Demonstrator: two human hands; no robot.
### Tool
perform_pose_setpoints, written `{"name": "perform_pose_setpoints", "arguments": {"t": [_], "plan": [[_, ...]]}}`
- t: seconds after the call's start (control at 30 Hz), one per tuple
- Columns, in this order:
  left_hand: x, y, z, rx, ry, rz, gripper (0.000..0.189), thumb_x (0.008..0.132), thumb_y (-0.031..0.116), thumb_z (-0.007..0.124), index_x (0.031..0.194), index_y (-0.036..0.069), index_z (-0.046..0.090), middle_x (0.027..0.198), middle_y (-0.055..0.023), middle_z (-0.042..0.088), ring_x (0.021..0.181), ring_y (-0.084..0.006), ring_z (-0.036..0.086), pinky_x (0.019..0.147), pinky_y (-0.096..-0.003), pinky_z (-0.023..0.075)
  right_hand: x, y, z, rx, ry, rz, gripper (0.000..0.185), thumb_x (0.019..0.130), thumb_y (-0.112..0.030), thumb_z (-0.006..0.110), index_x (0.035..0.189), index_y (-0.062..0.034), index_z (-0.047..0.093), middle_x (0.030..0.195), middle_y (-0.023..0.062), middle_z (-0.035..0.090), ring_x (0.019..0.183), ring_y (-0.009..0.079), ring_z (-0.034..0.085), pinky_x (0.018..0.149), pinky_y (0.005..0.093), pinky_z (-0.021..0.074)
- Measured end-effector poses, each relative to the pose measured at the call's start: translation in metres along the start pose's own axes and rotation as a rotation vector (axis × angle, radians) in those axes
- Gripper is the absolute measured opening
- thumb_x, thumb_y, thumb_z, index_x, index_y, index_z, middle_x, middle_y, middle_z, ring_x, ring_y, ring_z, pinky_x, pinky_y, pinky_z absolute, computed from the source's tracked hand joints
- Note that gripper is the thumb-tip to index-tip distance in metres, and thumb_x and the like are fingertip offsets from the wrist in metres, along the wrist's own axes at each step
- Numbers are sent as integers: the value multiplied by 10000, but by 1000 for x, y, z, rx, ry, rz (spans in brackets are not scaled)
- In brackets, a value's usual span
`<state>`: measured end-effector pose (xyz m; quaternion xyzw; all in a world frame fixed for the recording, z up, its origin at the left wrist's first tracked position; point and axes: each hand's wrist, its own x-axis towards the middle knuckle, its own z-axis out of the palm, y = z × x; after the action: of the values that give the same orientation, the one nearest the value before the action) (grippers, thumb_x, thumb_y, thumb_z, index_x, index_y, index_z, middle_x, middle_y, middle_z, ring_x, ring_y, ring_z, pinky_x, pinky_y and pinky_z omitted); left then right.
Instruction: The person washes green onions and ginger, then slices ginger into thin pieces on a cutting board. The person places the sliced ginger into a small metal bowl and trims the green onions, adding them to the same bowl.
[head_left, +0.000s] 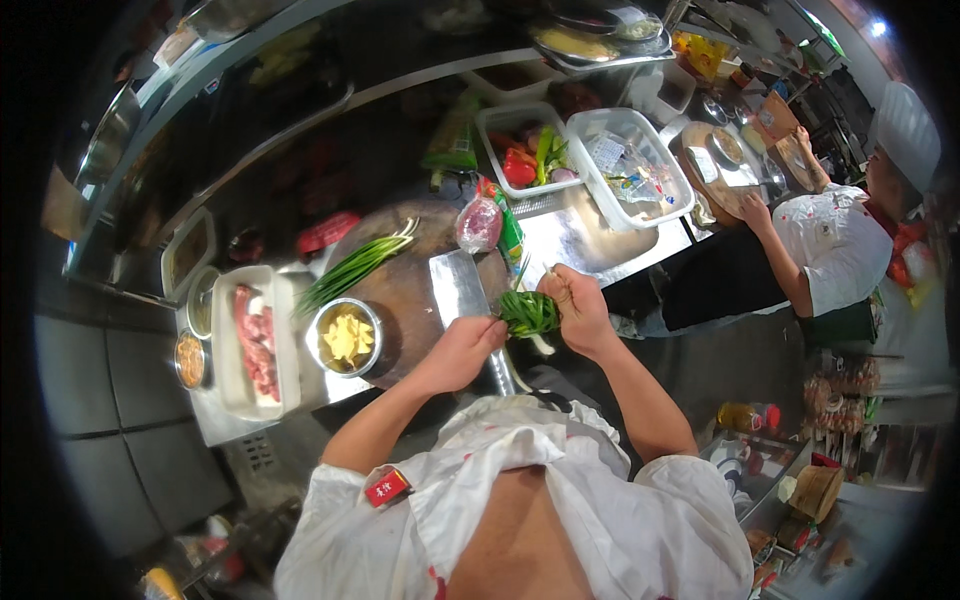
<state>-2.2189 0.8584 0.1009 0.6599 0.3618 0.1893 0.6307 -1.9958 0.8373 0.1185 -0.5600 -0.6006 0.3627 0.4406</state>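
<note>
Between my hands is a folded bundle of green scallions (529, 312), held up in front of my chest near the board's right edge. My left hand (474, 346) pinches its left side. My right hand (579, 309) grips the other side, with a white stalk end showing above the fingers. Beneath and beyond my left hand, a cleaver (459, 286) lies on the round wooden chopping board (397, 315), its handle towards me. A loose bunch of scallions (356, 268) rests across the board's far left part. A metal bowl of peeled, yellowish pieces (349, 337) stands at the board's left edge.
Left of the board stands a white tray of raw meat (255, 345). Plastic-wrapped meat (480, 223) sits at the board's far edge. Behind are a vegetable basket (531, 154) and a plastic bin with bags (634, 169). A co-worker (832, 232) works at another board (720, 176) on the right.
</note>
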Motion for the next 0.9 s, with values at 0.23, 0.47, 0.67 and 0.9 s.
{"name": "perform_pose_setpoints", "arguments": {"t": [0.23, 0.47, 0.67, 0.9], "plan": [[-17, 25, 2, 70, 95, 59, 333, 1061, 180, 476, 818, -35, 552, 644, -15, 459, 631, -92, 409, 570, -308, 383, -8, -13, -2, 140, 70, -114, 449, 1080, -341, 490, 781, -7, 468, 717, 27, 479, 679, 121, 423, 618, 278, 372], [-19, 16, 7, 26, 109, 77, 322, 1061, 184, 491, 827, -24, 563, 659, -1, 480, 628, -86, 415, 559, -298, 378, -10, -12, 2, 270, 131, -90, 440, 1084, -313, 488, 767, -14, 426, 722, 27, 443, 690, 132, 404, 631, 281, 362], [-9, -4, 3, -98, -21, -66, 368, 1079, 280, 442, 891, 15, 616, 766, -15, 614, 701, -115, 548, 659, -308, 457, -2, -5, -2, 180, -7, -35, 419, 1087, -307, 489, 797, -8, 448, 753, 29, 490, 710, 125, 428, 655, 271, 385], [17, -21, -69, -410, -272, 1, 632, 1003, 586, 445, 1367, 92, 596, 1358, -113, 616, 1271, -240, 550, 1043, -495, 437, 15, 1, -9, 285, -327, -28, 412, 1099, -333, 451, 838, -15, 477, 768, 30, 507, 733, 106, 427, 677, 269, 402]]}}
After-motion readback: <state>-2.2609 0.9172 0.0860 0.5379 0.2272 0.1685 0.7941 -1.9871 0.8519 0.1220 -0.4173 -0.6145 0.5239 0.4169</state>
